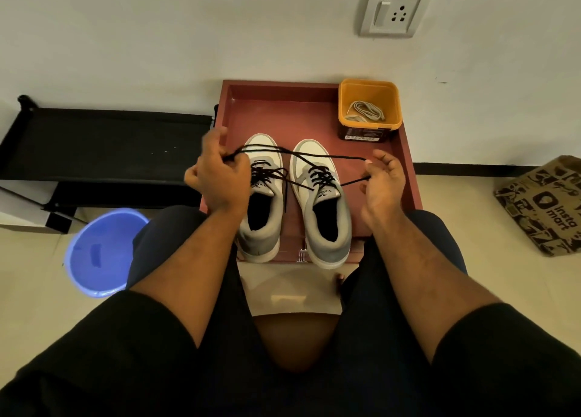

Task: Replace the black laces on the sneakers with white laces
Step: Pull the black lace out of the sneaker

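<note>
Two grey-and-white sneakers stand side by side on a red tray (405, 165), toes toward the wall. The left sneaker (262, 203) and right sneaker (325, 206) both carry thin black laces through their eyelets. A loose black lace (314, 156) stretches taut above the toes, from hand to hand, and its strands cross over the shoes. The left hand (217, 171) is clenched around one end of it, above the left shoe's tongue. The right hand (382, 178) pinches the other end between thumb and fingertips, its remaining fingers loosely curved.

At the tray's far right corner stands a yellow tub (370, 110), open at the top, with coiled white laces (366, 111) lying in it. On the floor to the left sits a blue bucket (100, 253); its contents cannot be told.
</note>
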`<state>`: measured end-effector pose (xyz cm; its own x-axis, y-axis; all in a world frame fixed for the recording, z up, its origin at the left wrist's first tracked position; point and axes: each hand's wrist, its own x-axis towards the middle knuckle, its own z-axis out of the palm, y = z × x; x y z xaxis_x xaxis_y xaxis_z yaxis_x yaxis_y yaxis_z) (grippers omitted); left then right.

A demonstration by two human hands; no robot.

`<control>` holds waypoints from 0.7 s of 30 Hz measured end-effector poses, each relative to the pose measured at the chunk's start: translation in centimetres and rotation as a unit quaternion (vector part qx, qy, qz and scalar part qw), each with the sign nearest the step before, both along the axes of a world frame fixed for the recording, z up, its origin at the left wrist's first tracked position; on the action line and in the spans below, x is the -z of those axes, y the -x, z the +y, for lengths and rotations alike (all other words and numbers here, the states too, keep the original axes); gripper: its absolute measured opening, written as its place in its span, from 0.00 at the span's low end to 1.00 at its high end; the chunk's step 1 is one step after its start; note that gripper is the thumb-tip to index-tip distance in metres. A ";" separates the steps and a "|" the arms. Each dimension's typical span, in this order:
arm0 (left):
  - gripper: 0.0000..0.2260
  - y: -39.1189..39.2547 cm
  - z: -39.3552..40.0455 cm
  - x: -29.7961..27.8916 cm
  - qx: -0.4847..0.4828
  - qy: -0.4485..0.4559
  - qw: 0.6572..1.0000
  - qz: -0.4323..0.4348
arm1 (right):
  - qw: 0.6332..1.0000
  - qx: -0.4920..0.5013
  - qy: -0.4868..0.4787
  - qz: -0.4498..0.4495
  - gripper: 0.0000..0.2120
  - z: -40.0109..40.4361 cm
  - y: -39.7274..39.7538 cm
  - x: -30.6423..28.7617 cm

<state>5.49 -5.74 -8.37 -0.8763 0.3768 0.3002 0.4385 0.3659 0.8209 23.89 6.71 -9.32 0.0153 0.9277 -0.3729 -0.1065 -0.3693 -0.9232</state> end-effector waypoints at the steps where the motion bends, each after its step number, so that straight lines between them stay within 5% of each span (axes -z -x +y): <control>1: 0.21 0.6 0.0 -0.1 -0.022 -0.023 0.999 -0.022 | 0.999 0.011 0.020 0.035 0.11 0.2 -0.2 -0.1; 4: 0.25 1.8 0.1 -0.2 -0.102 -0.068 0.990 -0.064 | 0.979 0.076 0.076 0.174 0.13 1.2 -1.1 -0.5; 6: 0.29 1.6 0.1 -0.4 -0.140 -0.036 0.989 -0.042 | 0.975 0.092 0.080 0.184 0.15 1.6 -1.5 -0.5; 9: 0.24 -0.4 0.1 0.0 -0.011 0.064 0.993 0.102 | 0.996 -0.008 0.038 -0.083 0.26 1.7 -1.4 0.2; 12: 0.10 -3.5 0.3 1.1 0.185 0.158 0.949 0.198 | 0.916 -0.157 -0.118 -0.350 0.29 0.8 -1.0 0.8; 16: 0.11 -6.4 0.7 2.1 0.285 0.281 0.901 0.169 | 0.865 -0.339 -0.186 -0.321 0.15 -0.8 -0.3 1.5; 21: 0.14 -6.0 0.9 1.3 0.256 0.356 0.888 0.142 | 0.857 -0.365 -0.191 -0.310 0.19 -1.4 0.1 1.1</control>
<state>11.52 -4.87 -9.68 -0.4633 0.8861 0.0072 0.8486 0.4413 0.2917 23.81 5.31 -10.44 -0.5357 0.8270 -0.1705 0.5788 0.2126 -0.7872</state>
